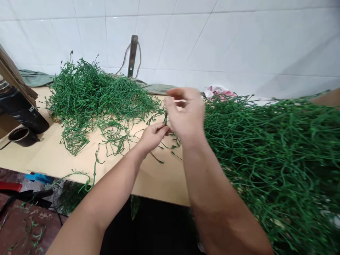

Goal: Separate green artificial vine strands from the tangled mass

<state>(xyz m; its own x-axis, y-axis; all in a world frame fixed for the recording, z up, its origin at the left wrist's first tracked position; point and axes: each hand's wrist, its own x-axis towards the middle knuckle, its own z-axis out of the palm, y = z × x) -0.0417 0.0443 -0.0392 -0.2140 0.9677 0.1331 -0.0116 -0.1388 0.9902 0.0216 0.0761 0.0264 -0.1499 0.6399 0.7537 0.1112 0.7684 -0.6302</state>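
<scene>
My left hand (154, 137) pinches a thin green artificial plant stem (165, 118) between thumb and fingertips, just above the tabletop. Higher and a little to the right, my right hand (187, 111) is slightly blurred, its fingers loosely curled with a gap to the thumb and nothing visible in them. Beneath both hands lie a few loose stems with small branched tips (157, 158). A tangled heap of stems (98, 92) is on the left, and a larger stem pile (278, 141) fills the right side beside my right forearm.
The pale board tabletop (159, 180) runs along a white tiled wall (186, 42). At the left stand a black bottle (25, 109) and a dark mug (22, 137). A metal bracket (132, 56) is fixed at the wall. A crumpled cloth (219, 92) lies behind my right hand.
</scene>
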